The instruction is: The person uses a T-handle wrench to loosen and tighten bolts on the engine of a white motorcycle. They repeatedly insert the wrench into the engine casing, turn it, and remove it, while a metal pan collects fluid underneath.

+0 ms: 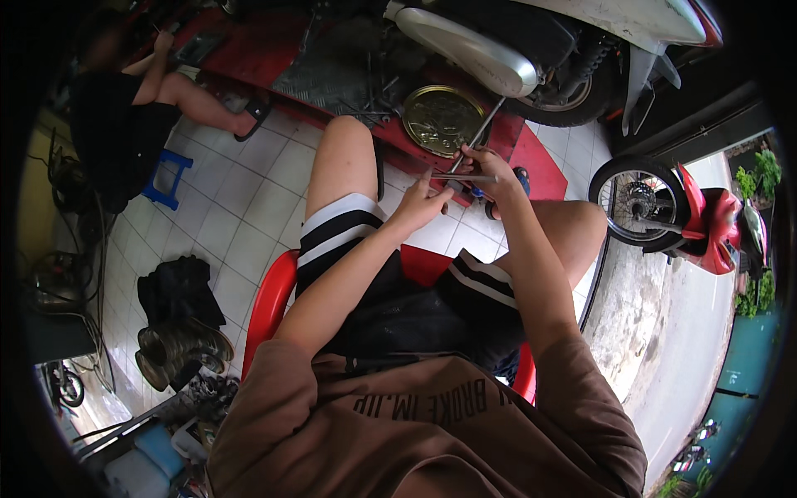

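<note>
I sit on a red plastic chair (270,299) with both arms stretched out over my knees. My right hand (490,170) is closed around a thin metal rod (488,124) that slants up toward a scooter. A second thin metal rod (466,178) lies crosswise between my hands. My left hand (422,202) pinches its near end with the fingertips. A small blue part (479,192) shows just under my right hand. A round brass-coloured metal tray (442,120) lies on the red ramp just beyond my hands.
A white scooter (531,50) stands on a red lift platform (274,50) ahead. Another person (124,108) sits on a blue stool (170,178) at the left. A dark cloth and stacked metal discs (178,344) lie on the tiled floor. A red motorbike (681,212) is parked at right.
</note>
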A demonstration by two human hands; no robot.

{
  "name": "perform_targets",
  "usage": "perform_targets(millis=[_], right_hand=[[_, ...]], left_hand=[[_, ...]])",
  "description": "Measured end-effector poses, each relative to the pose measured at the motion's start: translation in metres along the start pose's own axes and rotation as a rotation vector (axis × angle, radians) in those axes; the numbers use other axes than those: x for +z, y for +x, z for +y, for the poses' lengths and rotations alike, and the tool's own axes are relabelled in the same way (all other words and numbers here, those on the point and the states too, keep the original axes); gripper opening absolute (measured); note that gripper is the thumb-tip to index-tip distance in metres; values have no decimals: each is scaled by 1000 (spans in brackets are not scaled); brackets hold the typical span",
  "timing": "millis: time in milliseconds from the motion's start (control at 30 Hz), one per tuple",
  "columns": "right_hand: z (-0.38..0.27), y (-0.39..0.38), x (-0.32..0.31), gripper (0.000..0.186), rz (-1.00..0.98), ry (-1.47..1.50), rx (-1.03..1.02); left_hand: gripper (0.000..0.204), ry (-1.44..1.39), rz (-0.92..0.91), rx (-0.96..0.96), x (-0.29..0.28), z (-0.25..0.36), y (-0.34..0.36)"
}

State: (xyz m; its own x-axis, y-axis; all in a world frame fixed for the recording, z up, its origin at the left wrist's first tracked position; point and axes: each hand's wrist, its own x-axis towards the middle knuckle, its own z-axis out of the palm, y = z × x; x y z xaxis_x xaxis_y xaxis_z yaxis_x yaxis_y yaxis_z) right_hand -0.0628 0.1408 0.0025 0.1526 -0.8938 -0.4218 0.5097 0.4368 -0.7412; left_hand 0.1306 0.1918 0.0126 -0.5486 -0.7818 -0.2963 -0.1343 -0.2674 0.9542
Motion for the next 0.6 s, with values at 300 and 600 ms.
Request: perform_targets(millis=[300, 600], right_hand=[[-5, -2, 8, 8, 4, 15, -9], [-2, 1, 6, 7, 90, 4, -38]], left_hand=[[72, -110, 184, 45, -2, -3, 2], [57, -251, -12, 196, 3, 11, -9]])
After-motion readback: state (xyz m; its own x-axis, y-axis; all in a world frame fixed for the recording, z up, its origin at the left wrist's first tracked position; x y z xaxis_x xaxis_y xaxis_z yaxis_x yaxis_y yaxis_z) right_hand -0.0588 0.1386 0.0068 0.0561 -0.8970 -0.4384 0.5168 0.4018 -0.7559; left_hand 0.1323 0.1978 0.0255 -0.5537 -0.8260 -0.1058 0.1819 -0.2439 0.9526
